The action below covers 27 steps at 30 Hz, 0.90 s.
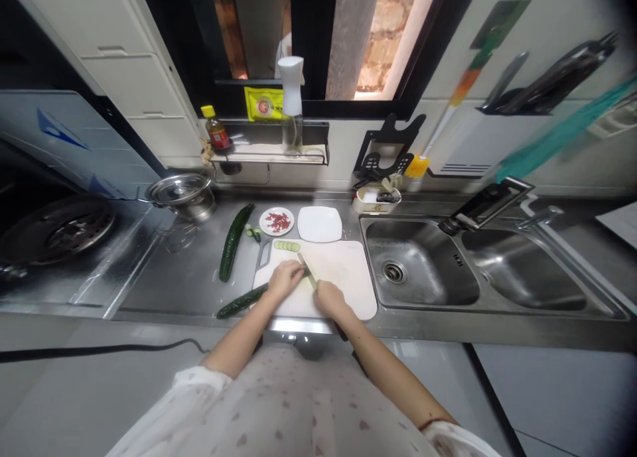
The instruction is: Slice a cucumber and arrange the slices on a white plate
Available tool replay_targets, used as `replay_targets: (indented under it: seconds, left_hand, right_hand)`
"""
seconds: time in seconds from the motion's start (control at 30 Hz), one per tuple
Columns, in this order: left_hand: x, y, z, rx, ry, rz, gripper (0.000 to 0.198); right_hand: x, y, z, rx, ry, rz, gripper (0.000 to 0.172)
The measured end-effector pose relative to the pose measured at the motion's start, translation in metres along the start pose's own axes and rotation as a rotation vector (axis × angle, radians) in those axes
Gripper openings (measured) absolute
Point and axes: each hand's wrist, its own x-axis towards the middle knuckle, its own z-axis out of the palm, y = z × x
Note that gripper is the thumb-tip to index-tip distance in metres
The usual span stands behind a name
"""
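Observation:
A white cutting board lies on the steel counter in front of me. My left hand is closed on a dark green cucumber, whose far end runs out past the board's left edge; the part under my fingers is mostly hidden. In my right hand is a knife, its thin blade angled close to my left fingertips. Overlapping cucumber slices form a row along the board's upper left. Left of the board rests another cucumber, with small cucumber pieces near its top.
Behind the board are a plate of chopped red pieces and a white square plate. A double sink is to the right, a lidded steel pot and a wok to the left. Bottles stand on the wall rack.

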Motion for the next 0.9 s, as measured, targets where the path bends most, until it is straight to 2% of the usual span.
replay_targets:
  seconds: [0.37, 0.9]
  left_hand:
    - [0.0, -0.001, 0.002, -0.017, 0.026, 0.033, 0.018]
    - [0.0, 0.003, -0.002, -0.03, 0.023, 0.023, 0.018]
  right_hand:
    - [0.012, -0.008, -0.004, 0.019, 0.02, 0.008, 0.035]
    - [-0.016, 0.011, 0.007, -0.024, -0.009, 0.005, 0.032]
